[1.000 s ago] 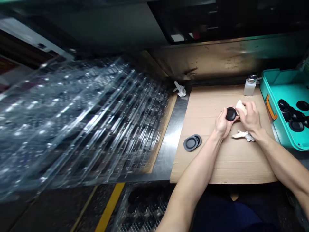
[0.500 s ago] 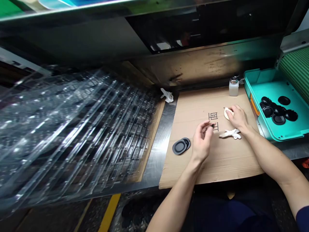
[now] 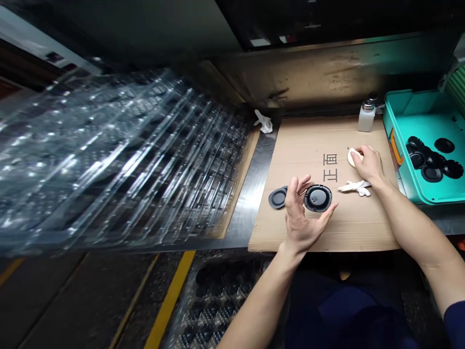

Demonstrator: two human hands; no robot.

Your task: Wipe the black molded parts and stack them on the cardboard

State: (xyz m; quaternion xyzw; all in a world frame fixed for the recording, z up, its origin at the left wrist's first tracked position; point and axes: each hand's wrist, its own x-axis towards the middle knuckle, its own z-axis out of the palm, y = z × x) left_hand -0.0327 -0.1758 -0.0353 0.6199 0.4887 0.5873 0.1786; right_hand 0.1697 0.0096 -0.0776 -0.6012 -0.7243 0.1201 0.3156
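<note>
Far left, a big stack of clear trays (image 3: 109, 160) is leaning across the tabletop (image 3: 254, 194), blurred and glinting, well apart from the action. Moving right, a white scrap (image 3: 264, 122) is lying at the far edge of the metal strip, just beside the cardboard (image 3: 327, 228) that is covering the work area.

Now the left hand (image 3: 301, 218): it is holding a black disc (image 3: 317, 198) just above the cardboard, thumb under the near rim, fingers fanned wide behind the left edge, so the hand is loosely spread rather than clamped. The disc looks light, moulded and fairly stiff, with a raised rim and a small centre panel; it is probably smooth, so the rim is the sensible place to pinch, keeping skin off the face. A second disc (image 3: 278, 198) is lying flat just left of that hand, near enough to get knocked.

Further right, printed characters (image 3: 330, 167) are showing on the cardboard. The right hand (image 3: 368, 165) is curling down over a white pad (image 3: 354, 156), pressing it to the cardboard. A crumpled white cloth (image 3: 358, 186) is sitting just near of that wrist. At the far edge a small bottle (image 3: 366, 116) is standing upright. Far right, a teal bin (image 3: 407, 189) is holding more discs (image 3: 432, 162) in a loose heap.
</note>
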